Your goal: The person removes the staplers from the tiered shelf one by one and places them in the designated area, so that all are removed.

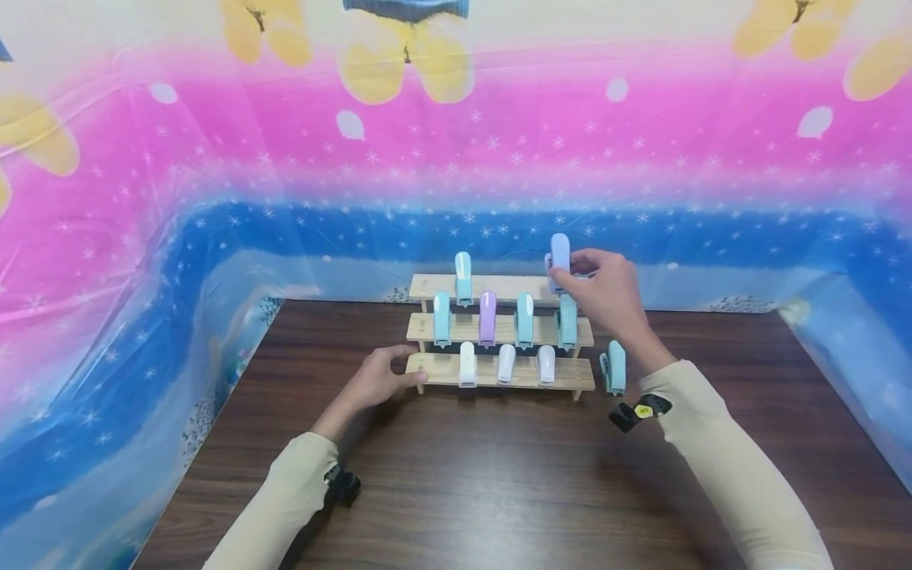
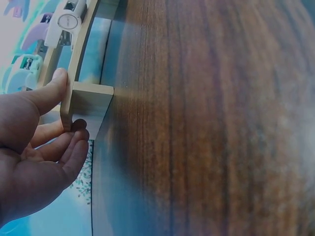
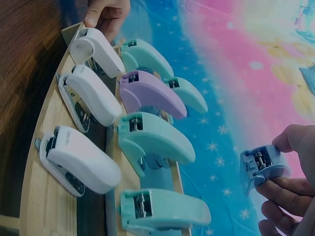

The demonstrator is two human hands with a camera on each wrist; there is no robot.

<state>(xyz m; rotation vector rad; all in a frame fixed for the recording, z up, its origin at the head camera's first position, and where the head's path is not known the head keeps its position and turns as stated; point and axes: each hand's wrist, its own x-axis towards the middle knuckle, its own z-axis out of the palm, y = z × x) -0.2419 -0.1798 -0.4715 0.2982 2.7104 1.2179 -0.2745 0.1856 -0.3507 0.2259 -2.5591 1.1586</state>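
Observation:
A three-step wooden rack (image 1: 442,369) stands at the far middle of a dark wood table (image 1: 499,475). It carries white, teal and purple staplers (image 1: 488,317). My right hand (image 1: 602,289) pinches a pale blue stapler (image 1: 560,257) (image 3: 262,164) just above the right end of the top step. My left hand (image 1: 378,378) grips the left end of the bottom step (image 2: 83,96), thumb on top and fingers underneath. A teal stapler (image 1: 614,367) stands on the table right of the rack. A lone teal stapler (image 1: 464,277) sits on the top step.
A bright pink and blue plastic sheet (image 1: 214,198) walls in the table at the back and both sides. Bare dark wood fills the near half of the table.

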